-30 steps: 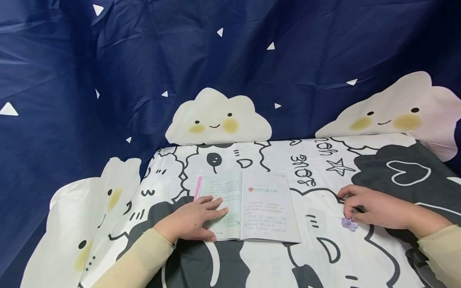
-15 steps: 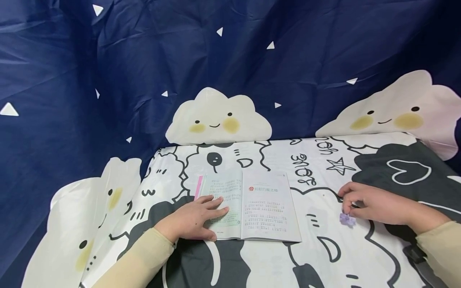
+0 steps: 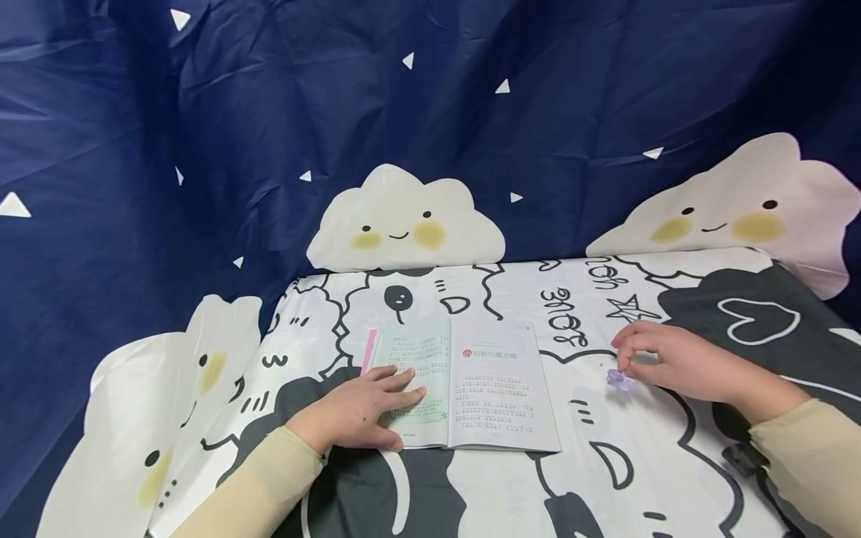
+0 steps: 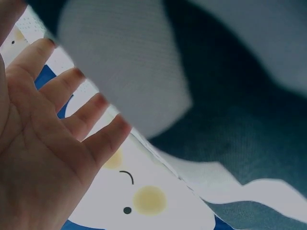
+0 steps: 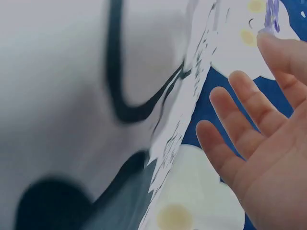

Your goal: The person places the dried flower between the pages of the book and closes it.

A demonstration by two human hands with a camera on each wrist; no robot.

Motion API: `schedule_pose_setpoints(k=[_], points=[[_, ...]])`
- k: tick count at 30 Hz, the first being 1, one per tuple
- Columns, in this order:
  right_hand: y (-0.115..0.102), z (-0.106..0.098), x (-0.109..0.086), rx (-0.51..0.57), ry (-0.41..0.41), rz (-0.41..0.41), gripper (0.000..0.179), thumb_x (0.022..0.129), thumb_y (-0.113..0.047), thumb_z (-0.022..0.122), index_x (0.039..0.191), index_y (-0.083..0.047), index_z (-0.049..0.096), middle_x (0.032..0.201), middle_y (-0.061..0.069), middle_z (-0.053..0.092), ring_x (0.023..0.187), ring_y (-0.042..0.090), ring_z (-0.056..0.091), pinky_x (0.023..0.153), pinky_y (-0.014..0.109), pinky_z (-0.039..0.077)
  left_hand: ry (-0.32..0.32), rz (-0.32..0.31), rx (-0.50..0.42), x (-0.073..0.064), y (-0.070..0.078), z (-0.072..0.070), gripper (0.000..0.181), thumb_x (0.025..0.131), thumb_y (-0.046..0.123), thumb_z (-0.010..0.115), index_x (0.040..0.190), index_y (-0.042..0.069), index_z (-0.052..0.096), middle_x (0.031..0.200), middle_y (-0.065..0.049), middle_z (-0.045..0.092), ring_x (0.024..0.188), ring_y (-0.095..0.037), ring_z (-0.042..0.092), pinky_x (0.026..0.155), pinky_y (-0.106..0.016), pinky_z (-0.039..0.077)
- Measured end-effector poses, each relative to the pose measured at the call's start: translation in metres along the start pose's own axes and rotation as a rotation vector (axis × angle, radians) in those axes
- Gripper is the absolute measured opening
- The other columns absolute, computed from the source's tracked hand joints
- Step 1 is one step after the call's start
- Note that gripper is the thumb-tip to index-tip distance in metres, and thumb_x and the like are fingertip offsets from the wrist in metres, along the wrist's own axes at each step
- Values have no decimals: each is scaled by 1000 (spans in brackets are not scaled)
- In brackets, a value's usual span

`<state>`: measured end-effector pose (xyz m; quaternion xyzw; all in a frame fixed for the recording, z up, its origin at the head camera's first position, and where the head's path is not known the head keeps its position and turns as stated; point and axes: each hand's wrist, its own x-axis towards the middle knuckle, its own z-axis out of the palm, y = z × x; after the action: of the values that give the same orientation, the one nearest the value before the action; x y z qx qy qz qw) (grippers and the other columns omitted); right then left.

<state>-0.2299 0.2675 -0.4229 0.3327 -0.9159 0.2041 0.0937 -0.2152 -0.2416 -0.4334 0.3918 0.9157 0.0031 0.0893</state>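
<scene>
An open book (image 3: 501,388) with printed text lies on the patterned cloth in the head view. My left hand (image 3: 359,407) rests on its left page, fingers spread and fairly straight. To the right of the book, my right hand (image 3: 679,362) pinches a small purple flower-shaped piece (image 3: 619,380) between thumb and index finger, just above the cloth. The right wrist view shows this purple piece (image 5: 272,15) at the thumb tip, seen edge-on, with the other fingers of my right hand (image 5: 268,143) loosely spread. My left hand (image 4: 53,120) shows its palm side in the left wrist view.
The black-and-white printed cloth (image 3: 504,486) covers the surface under the book. A dark blue curtain (image 3: 417,97) with white triangles hangs behind. White cloud shapes (image 3: 403,239) with faces stand along the back and left edges. A dark strap (image 3: 743,457) shows by the right sleeve.
My right hand has lifted the purple flower-shaped piece off the cloth and moved it up and left, closer to the book. My left hand has stayed on the page.
</scene>
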Motion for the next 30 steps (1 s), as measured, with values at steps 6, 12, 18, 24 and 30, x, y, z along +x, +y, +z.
schedule_pose_setpoints(k=[6, 12, 18, 24, 30], points=[[-18, 3, 21, 54, 37, 41, 36, 87, -11, 78, 83, -43, 62, 112, -12, 64, 104, 15, 61, 81, 33, 48, -4, -2, -6, 0, 0, -1, 83, 83, 57, 75, 155, 29, 45, 162, -5, 35, 147, -37, 30, 112, -49, 35], [-34, 15, 40, 146, 30, 66, 30, 89, -9, 75, 83, -37, 66, 109, -10, 66, 106, 15, 61, 86, 35, 47, -13, -20, -22, 0, 0, -1, 82, 82, 55, 76, 154, 31, 46, 162, -4, 35, 148, -35, 29, 112, -50, 35], [-43, 23, 55, 184, -12, 84, 27, 89, -8, 74, 84, -34, 67, 110, -4, 66, 108, 17, 61, 90, 41, 48, -8, -18, -19, 0, 1, 1, 82, 82, 56, 75, 154, 31, 46, 162, -3, 36, 147, -35, 30, 112, -50, 36], [-47, 37, 69, 229, -39, 102, 27, 88, -6, 73, 82, -32, 68, 107, -5, 65, 105, 15, 59, 93, 43, 46, -12, -17, -20, -1, 0, 1, 82, 83, 56, 75, 155, 31, 45, 162, -4, 35, 148, -35, 30, 112, -49, 36], [-52, 45, 81, 228, -86, 140, 23, 88, -9, 72, 81, -30, 69, 95, -11, 61, 96, 19, 58, 89, 42, 44, -13, -19, -28, 0, 0, 0, 82, 82, 55, 76, 155, 30, 45, 162, -4, 35, 148, -35, 29, 112, -49, 35]])
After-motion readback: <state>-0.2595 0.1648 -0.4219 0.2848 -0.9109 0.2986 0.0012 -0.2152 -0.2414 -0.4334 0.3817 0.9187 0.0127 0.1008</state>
